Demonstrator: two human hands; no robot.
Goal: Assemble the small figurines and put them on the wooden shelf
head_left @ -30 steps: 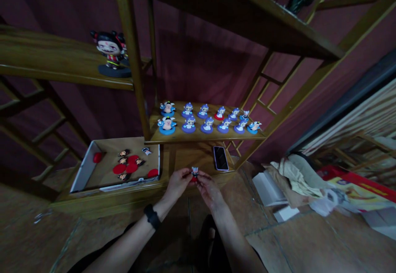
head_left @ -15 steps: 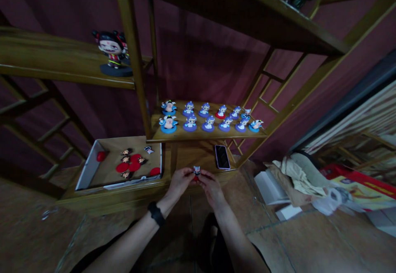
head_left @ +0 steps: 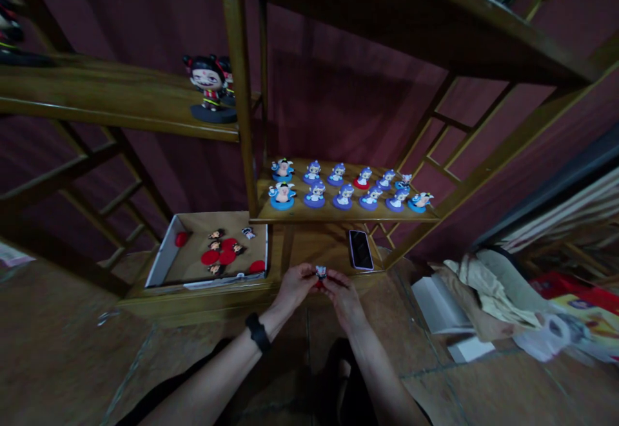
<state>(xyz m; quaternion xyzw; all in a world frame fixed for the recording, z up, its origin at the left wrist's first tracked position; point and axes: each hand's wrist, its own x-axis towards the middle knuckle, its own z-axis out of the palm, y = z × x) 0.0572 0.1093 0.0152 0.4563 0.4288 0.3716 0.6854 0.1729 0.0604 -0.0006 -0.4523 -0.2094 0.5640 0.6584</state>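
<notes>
A small figurine [head_left: 320, 273] with a red base is pinched between both my hands in front of the low wooden shelf. My left hand [head_left: 296, 286], with a black band on its wrist, grips it from the left. My right hand [head_left: 344, 292] grips it from the right. Both hands have their fingers closed on it. Behind them a shallow cardboard box [head_left: 164, 259] holds several red bases and small figure parts [head_left: 220, 256]. On the shelf above stand two rows of small figurines on blue bases [head_left: 344, 189].
A black phone [head_left: 360, 249] lies on the low board right of my hands. A larger black-haired figure [head_left: 209, 88] stands on the upper left shelf. Cloth, white boxes and bags [head_left: 478, 294] lie on the tiled floor at the right.
The view has shifted, so everything sits further right in the picture. My hands stay together on the small figurine, with no clear change in grip.
</notes>
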